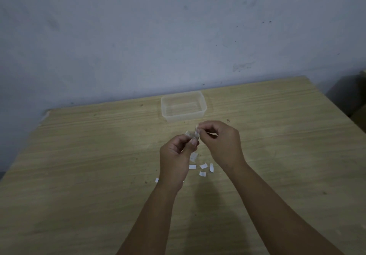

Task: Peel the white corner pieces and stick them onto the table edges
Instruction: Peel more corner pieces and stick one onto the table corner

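The thin backing could tear, or the sticky face fold onto itself, if the right hand [219, 139] pulls too sharply. Both hands are raised together above the pale wood-grain table [79, 155]: the left hand [175, 155] pinches the small translucent white corner piece [191, 134], the right pinches its white backing tab [197, 128]. White peeled paper scraps [202, 168] lie below; a clear rectangular plastic tub [183, 106] sits beyond.
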